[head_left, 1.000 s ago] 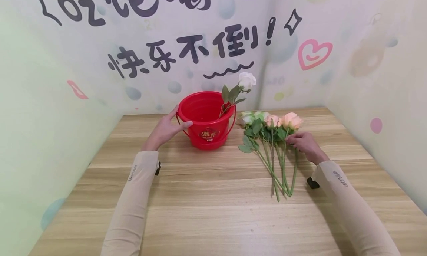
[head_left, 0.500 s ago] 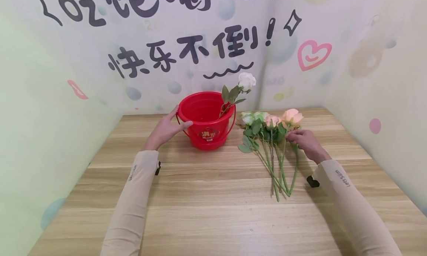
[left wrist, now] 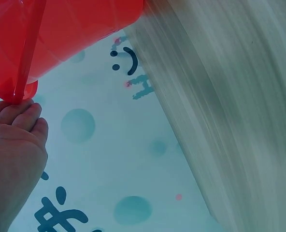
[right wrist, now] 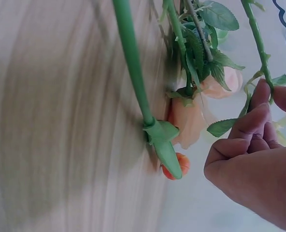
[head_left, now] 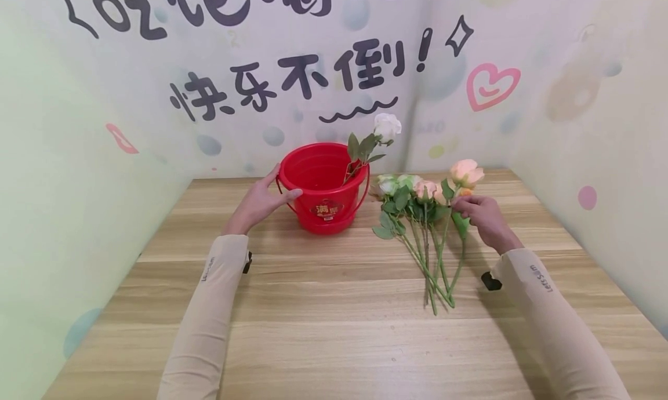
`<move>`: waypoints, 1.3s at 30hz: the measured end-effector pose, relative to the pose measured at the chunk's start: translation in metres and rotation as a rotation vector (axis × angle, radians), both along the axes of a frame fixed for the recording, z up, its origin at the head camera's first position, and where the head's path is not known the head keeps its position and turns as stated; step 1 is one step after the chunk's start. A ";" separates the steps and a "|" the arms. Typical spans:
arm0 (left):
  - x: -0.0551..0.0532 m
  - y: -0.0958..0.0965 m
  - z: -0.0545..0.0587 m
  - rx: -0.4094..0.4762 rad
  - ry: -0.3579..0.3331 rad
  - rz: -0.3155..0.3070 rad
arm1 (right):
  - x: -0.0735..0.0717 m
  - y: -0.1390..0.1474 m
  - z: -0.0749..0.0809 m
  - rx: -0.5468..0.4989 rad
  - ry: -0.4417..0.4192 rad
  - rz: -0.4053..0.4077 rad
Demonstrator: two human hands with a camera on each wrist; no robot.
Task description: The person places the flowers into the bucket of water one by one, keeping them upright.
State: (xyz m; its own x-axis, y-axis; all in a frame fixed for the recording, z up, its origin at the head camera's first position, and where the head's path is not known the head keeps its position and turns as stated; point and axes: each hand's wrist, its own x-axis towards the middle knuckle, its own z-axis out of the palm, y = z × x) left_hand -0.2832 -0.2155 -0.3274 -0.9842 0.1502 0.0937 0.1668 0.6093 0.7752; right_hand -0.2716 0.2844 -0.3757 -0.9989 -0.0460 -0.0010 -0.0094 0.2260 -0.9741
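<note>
My right hand (head_left: 482, 217) pinches a peach artificial rose (head_left: 466, 173) by its stem, just below the bloom; thumb and finger meet on the green stem (right wrist: 257, 36) in the right wrist view. The bloom is raised above the other artificial roses lying on the table, among them a smaller peach rose (head_left: 425, 189) and a pale green-white rose (head_left: 387, 184). At the left side of a red bucket (head_left: 322, 200), my left hand (head_left: 257, 206) holds the rim, thumb toward the front and fingers toward the back. A white rose (head_left: 387, 127) leans out of the bucket.
An orange flower (right wrist: 177, 166) lies low beside a thick green stem, under my right hand. The wooden table (head_left: 334, 307) ends at a printed cloth wall (head_left: 261, 136) close behind the bucket. The red bucket handle (head_left: 360, 200) hangs down in front.
My right hand has lifted the peach rose up and slightly right, uncovering an orange flower and another peach bloom below. The left hand and the bucket have stayed put.
</note>
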 end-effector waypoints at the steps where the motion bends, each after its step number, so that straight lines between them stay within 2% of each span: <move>1: 0.000 0.000 0.000 -0.001 0.000 0.000 | 0.001 0.000 0.001 -0.010 0.012 -0.001; 8: 0.001 0.000 0.000 0.002 -0.002 0.001 | 0.003 -0.003 0.006 -0.171 0.082 -0.052; 13: 0.002 0.000 0.000 0.009 0.002 0.001 | 0.003 -0.004 0.011 -0.236 0.099 -0.093; 26: 0.002 -0.001 0.000 0.005 0.011 -0.001 | 0.001 -0.006 0.023 -0.323 0.165 -0.143; 39: 0.000 -0.001 -0.002 0.028 0.004 -0.008 | 0.000 -0.009 0.029 -0.352 0.174 -0.147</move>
